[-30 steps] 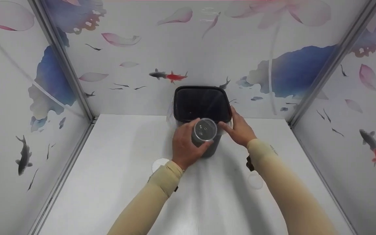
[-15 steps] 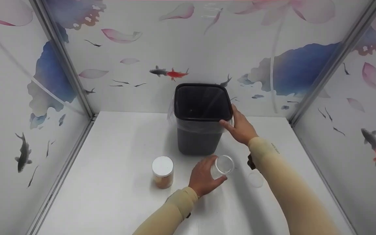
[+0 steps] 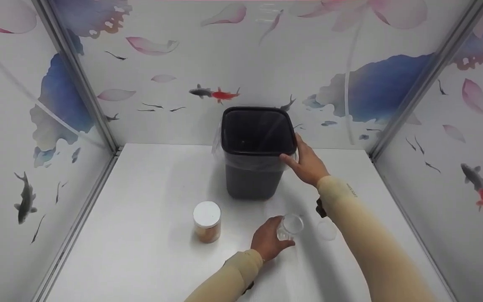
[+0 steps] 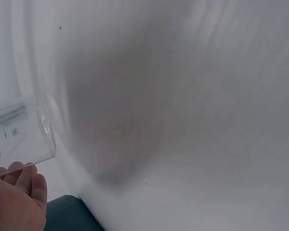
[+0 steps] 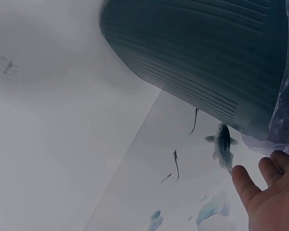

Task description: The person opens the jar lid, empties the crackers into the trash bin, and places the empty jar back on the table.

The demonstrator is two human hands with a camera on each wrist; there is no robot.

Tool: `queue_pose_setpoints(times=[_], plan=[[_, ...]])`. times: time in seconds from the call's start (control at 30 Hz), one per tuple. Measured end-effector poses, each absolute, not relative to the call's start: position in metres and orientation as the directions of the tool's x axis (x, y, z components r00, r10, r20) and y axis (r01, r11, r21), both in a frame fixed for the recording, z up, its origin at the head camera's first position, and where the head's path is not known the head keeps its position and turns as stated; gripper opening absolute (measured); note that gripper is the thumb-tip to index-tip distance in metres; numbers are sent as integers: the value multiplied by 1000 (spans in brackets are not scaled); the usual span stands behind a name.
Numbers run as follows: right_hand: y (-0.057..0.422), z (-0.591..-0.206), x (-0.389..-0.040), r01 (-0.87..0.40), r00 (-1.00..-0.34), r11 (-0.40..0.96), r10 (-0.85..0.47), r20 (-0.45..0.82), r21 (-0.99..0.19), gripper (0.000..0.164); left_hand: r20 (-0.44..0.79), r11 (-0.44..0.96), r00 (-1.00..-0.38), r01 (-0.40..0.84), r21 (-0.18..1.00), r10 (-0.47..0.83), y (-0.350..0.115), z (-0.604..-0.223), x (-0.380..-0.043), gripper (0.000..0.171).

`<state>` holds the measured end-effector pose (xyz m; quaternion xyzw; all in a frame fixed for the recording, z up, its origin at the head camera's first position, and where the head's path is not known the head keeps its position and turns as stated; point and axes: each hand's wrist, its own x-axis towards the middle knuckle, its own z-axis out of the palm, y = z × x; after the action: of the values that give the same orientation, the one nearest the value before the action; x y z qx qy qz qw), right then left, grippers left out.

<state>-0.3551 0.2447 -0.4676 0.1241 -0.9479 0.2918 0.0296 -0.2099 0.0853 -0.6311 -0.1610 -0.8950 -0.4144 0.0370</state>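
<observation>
My left hand (image 3: pixel 268 239) holds a clear plastic jar (image 3: pixel 286 228) around its side, low over the white table, with its round mouth facing up. In the left wrist view the jar (image 4: pixel 26 134) appears see-through, its base close to the table; I cannot tell whether it touches. At the right front corner of the dark grey trash can (image 3: pixel 253 180), my right hand (image 3: pixel 310 164) grips the rim, thumb in front and fingers along the side. A clear liner (image 3: pixel 254 162) folds over the rim. The right wrist view shows the fingers beside the can's ribbed wall (image 5: pixel 197 62).
A jar with a white lid (image 3: pixel 207 222) and tan contents stands left of centre on the table (image 3: pixel 153 188). A clear round disc (image 3: pixel 327 230), like a lid, lies near my right forearm. Printed panels (image 3: pixel 162 121) wall in the back and both sides.
My left hand has carried the clear jar from above the trash can's front rim down and rightward, close to the table. The white-lidded jar has come fully into view. My right hand stays at the can.
</observation>
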Motion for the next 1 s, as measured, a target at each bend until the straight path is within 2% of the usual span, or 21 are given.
queue_pose_setpoints(times=[0.27, 0.5, 0.8, 0.9, 1.0], plan=[[243, -468, -355, -266, -964, 793, -230, 133, -548, 98, 162, 643, -962, 269, 717, 221, 87, -638, -210, 76], [242, -466, -355, -261, -965, 796, -233, 120, -547, 98, 158, 635, -960, 273, 722, 233, 87, -640, -213, 79], [243, -465, -355, -271, -962, 794, -238, 131, -544, 97, 102, 651, -971, 223, 725, 218, 82, -638, -212, 103], [244, -465, -355, -265, -964, 794, -233, 128, -548, 98, 101, 652, -966, 235, 720, 237, 75, -635, -210, 98], [245, -465, -354, -255, -967, 795, -228, 118, -551, 99, 136, 646, -953, 285, 709, 271, 64, -632, -207, 85]])
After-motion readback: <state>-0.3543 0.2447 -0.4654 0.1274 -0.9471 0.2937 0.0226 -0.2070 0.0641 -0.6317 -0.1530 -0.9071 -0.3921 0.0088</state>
